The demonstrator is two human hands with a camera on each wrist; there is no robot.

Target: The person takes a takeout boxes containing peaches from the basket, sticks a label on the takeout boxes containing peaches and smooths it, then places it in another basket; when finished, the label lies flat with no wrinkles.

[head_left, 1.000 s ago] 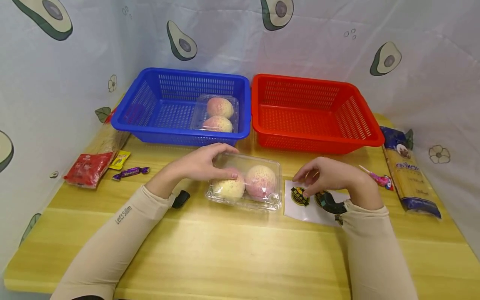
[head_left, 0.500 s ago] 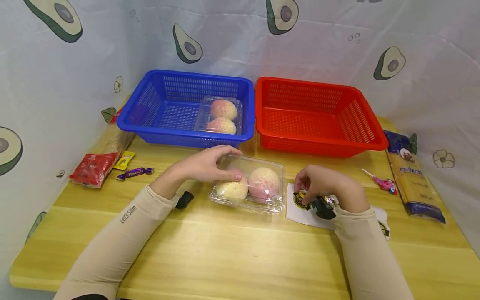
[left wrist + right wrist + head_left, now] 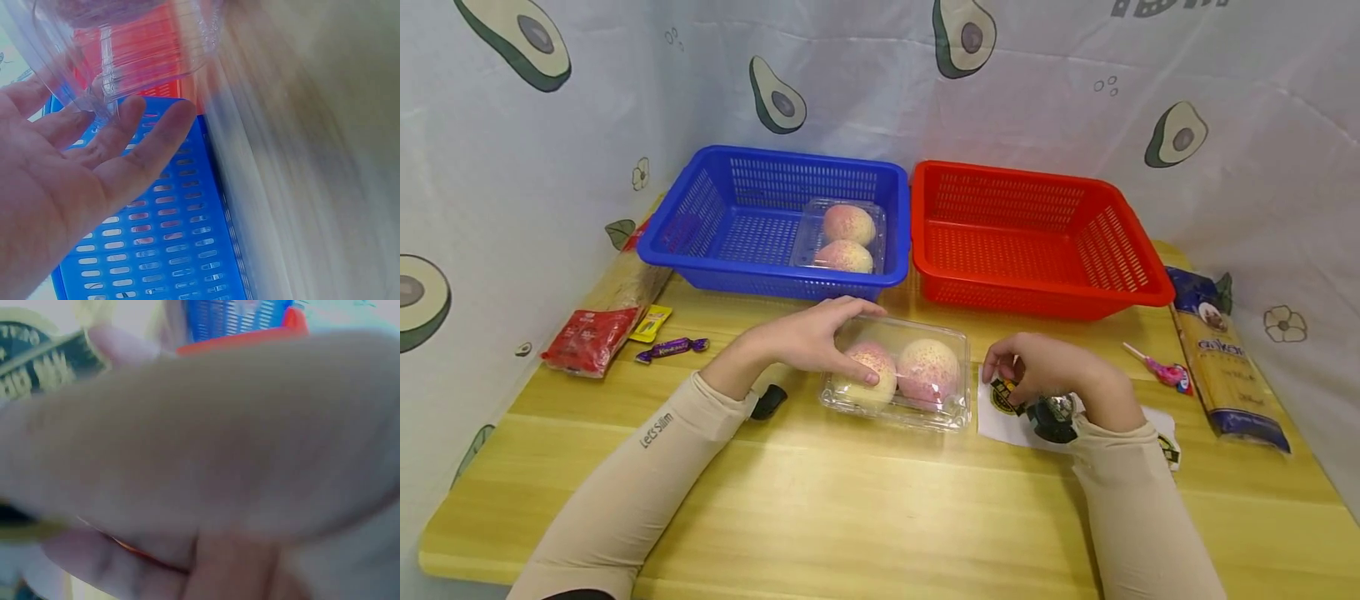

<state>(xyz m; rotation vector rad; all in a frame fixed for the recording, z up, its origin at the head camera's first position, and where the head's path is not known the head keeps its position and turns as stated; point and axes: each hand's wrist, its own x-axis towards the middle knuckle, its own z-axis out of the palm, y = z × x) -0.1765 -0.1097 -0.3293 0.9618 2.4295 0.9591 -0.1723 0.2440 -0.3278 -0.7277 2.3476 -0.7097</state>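
My left hand [image 3: 812, 342] holds the left end of a clear plastic clamshell box [image 3: 957, 342] with two peaches [image 3: 928, 371] in it. The thumb lies over the lid and the fingers reach round the far side. In the left wrist view, the fingertips [image 3: 181, 115] meet the box's corner [image 3: 100, 106]. To the right of the box, my right hand [image 3: 1052, 367] pinches at a round black-and-yellow sticker [image 3: 1002, 397] on a white sticker sheet [image 3: 1000, 427]. The right wrist view shows the sticker's lettering [image 3: 37, 372] close to the fingers, with much hidden by the hand.
Behind stand a blue basket [image 3: 775, 279] holding another box of peaches [image 3: 847, 227] and a red basket [image 3: 1037, 298]. At left lie a red-and-clear noodle pack [image 3: 591, 337], a yellow packet [image 3: 651, 323] and a purple candy [image 3: 673, 349]. A lollipop [image 3: 1165, 369] and spaghetti pack [image 3: 1221, 350] lie right.
My right thumb and fingers have closed in on the sticker, and the sheet's right end now shows beyond the wrist. My left hand stays on the box; the view has shifted slightly.
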